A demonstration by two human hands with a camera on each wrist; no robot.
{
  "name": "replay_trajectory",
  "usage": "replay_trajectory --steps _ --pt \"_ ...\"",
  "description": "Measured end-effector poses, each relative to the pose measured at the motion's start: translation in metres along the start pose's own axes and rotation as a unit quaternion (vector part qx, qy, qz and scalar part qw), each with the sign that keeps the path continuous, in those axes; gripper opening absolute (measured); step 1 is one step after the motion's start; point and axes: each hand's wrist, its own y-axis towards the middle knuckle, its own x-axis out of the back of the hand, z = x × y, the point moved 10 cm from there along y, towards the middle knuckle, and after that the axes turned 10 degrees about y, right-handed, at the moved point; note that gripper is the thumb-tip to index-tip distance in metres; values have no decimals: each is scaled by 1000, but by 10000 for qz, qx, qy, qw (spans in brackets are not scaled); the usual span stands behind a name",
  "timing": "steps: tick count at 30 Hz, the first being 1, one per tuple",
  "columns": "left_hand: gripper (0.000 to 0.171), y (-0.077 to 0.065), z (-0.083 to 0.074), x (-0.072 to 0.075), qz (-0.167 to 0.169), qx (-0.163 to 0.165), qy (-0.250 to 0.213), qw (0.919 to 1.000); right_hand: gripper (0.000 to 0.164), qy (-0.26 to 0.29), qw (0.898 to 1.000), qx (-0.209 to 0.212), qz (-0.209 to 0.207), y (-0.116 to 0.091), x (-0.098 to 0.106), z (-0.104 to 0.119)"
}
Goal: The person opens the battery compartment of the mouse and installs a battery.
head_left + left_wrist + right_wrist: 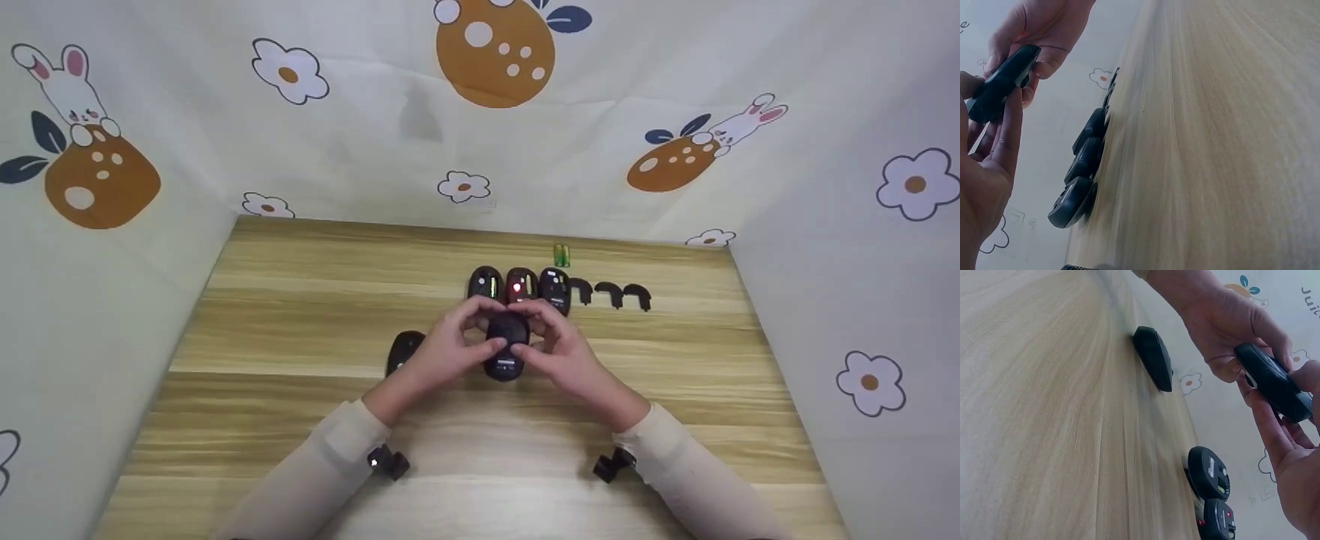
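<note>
A black computer mouse (507, 367) is held above the table between both hands, its labelled underside facing up in the head view. My left hand (452, 343) grips its left side, thumb on the underside. On the other side my right hand (561, 346) grips it the same way, with the two thumbs close together. Both wrist views show fingers curled around the mouse (1008, 81) (1272, 379). Another black mouse (405, 351) lies beside my left forearm, partly covered by it.
Beyond the hands, three upturned mice sit in a row: a left one (484, 282), a middle one (519, 283) with a red light, and a right one (555, 289). Three curved black covers (609, 293) lie to their right. Green batteries (562, 256) lie near the back wall.
</note>
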Motion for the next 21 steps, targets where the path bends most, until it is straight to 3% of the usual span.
replay_trajectory --steps 12,21 --pt "45 0 0 3 -73 -4 208 9998 53 67 9991 -254 -331 -1 4 0" --pt "45 2 2 3 -27 22 252 9997 51 -466 9957 -408 -691 -2 11 -2"
